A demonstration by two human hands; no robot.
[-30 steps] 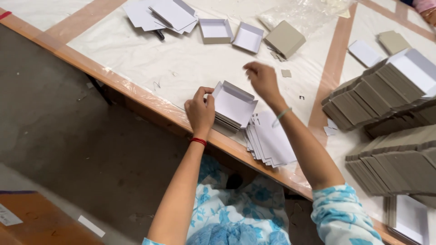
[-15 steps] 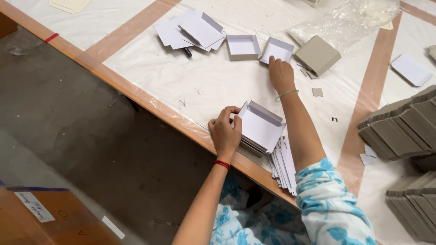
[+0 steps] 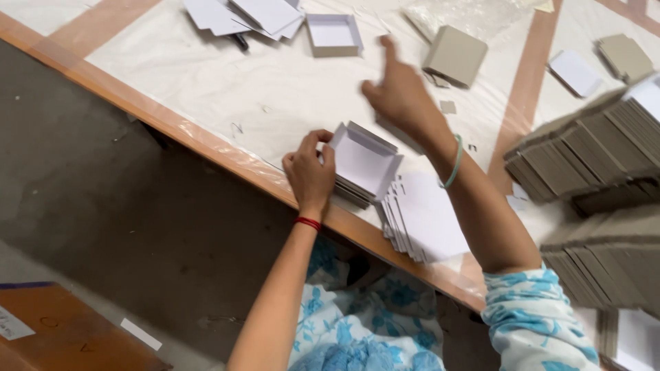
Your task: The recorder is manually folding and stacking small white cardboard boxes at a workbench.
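Two hands: left hand (image 3: 311, 172), right hand (image 3: 401, 96). Two open white trays: one (image 3: 366, 159) by the hands, one (image 3: 333, 33) farther off. Two grey lids (image 3: 455, 55), (image 3: 624, 58). One pen (image 3: 238, 41).

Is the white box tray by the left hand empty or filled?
Empty: the white box tray shows a bare white floor inside its raised walls; the left hand grips its edge.

The left hand (image 3: 311, 173) is gripping the corner of a white box tray (image 3: 364, 161) sitting on a card stack (image 3: 423, 220) at the table (image 3: 206, 89) edge. The right hand (image 3: 402, 96) is hovering empty, blurred, above the table near a grey box (image 3: 455, 55).
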